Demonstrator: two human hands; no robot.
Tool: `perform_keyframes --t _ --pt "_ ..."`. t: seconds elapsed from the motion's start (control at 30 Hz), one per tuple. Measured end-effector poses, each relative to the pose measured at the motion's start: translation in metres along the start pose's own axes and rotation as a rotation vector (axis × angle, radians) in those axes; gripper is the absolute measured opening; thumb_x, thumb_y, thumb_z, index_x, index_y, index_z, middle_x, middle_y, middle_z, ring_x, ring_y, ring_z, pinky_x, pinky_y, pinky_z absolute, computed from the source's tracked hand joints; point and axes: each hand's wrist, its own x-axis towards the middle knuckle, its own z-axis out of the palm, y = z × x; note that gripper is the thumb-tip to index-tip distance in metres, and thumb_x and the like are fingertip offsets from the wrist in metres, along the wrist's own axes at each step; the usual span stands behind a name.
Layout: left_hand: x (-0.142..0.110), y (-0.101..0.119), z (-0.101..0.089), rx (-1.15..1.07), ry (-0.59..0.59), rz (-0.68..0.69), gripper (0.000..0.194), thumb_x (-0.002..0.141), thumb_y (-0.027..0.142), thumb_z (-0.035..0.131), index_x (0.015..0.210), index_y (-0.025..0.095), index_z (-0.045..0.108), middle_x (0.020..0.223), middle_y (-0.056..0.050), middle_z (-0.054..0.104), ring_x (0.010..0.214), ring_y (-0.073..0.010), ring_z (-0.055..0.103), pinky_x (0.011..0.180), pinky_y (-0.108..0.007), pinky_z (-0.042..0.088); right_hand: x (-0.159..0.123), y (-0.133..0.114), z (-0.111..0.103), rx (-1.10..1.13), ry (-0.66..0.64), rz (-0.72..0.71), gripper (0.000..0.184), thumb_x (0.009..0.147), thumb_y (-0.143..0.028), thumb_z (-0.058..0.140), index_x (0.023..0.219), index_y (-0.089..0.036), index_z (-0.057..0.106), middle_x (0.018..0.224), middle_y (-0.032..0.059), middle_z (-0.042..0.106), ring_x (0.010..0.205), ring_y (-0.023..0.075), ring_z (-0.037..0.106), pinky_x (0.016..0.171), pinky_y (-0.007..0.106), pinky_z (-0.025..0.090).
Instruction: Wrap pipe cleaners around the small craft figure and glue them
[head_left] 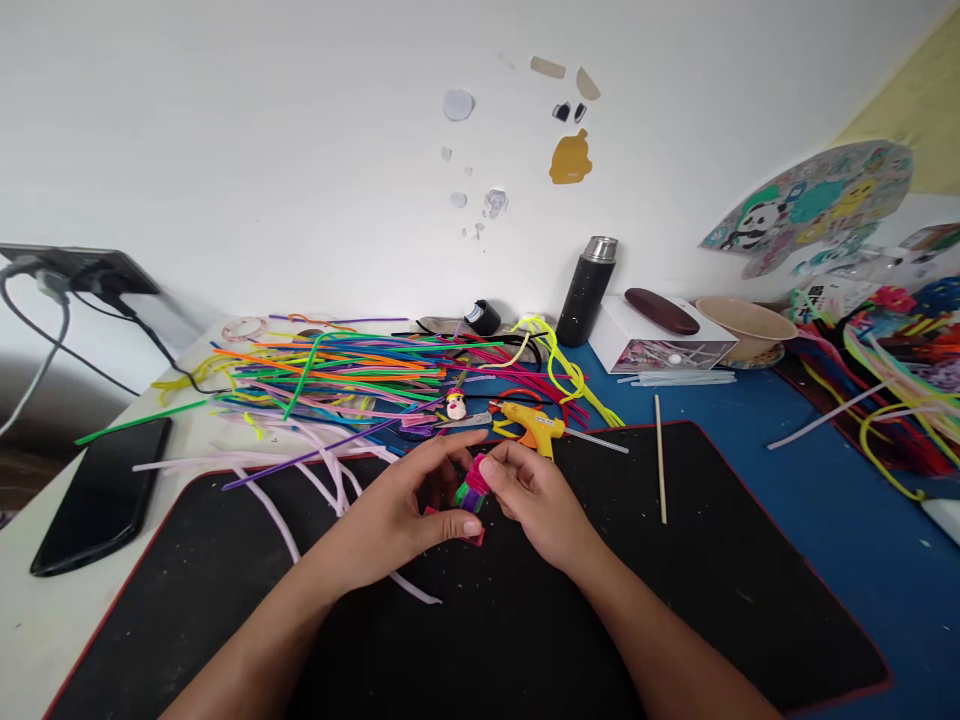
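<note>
A black mat (720,560) fills the lower frame. Centre: right hand (546,500) pinches multicoloured fuzzy piece (472,496); left hand (394,512) half-curled beside it, hold indeterminable.

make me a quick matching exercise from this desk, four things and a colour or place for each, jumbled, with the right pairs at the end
Things
1. small fuzzy piece
2. glue gun
3. thin stick
4. flask

Descriptions
A. black with a silver-coloured cap
B. pale, lying across the far edge of the black mat
C. pink, green and purple, held by the right hand
D. mainly yellow

Pairs: 1-C, 2-D, 3-B, 4-A
</note>
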Motion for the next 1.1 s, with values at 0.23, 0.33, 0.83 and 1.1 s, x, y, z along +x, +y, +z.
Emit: perform_keyframes --t 0.23,0.33,0.83,1.1 --pt "0.0027 0.0062 0.0007 0.069 -0.055 0.022 0.058 0.086 0.031 0.087 0.141 0.034 0.07 0.115 -0.006 0.073 0.086 -0.0198 0.062 0.079 -0.033 0.054 -0.0011 0.0 0.0 -0.03 -0.026 0.0 0.056 0.09 -0.076 0.07 0.091 -0.02 0.065 0.073 -0.0031 0.052 0.062 0.0132 0.042 0.056 0.028 0.031" --pt "0.003 0.0081 0.0023 0.046 -0.064 -0.001 0.053 0.085 0.03 0.087 0.136 0.03 0.073 0.123 -0.007 0.075 0.092 -0.0218 0.066 0.082 -0.035 0.054 -0.0015 0.001 0.0 -0.056 -0.028 -0.011 0.056 0.091 -0.076 0.069 0.09 -0.02 0.065 0.072 -0.0036 0.051 0.063 0.0137 0.043 0.058 0.028 0.033" --pt "0.0022 0.0024 0.0017 -0.355 -0.137 -0.184 0.059 0.091 0.037 0.084 0.146 0.029 0.065 0.106 -0.007 0.075 0.092 -0.0231 0.073 0.08 -0.036 0.058 -0.0004 -0.0006 -0.0003 0.159 -0.023 0.029 0.054 0.086 -0.073 0.076 0.091 -0.021 0.065 0.067 -0.0067 0.044 0.053 0.0097 0.032 0.049 0.026 0.024" --pt "0.0011 -0.0015 0.0033 -0.516 -0.091 -0.296 0.054 0.099 0.048 0.073 0.147 0.027 0.063 0.102 -0.009 0.078 0.089 -0.0253 0.08 0.085 -0.039 0.06 0.0006 -0.0018 -0.0018 0.194 -0.02 0.055 0.054 0.085 -0.072 0.078 0.09 -0.02 0.063 0.066 -0.0076 0.046 0.052 0.0086 0.032 0.048 0.025 0.024"
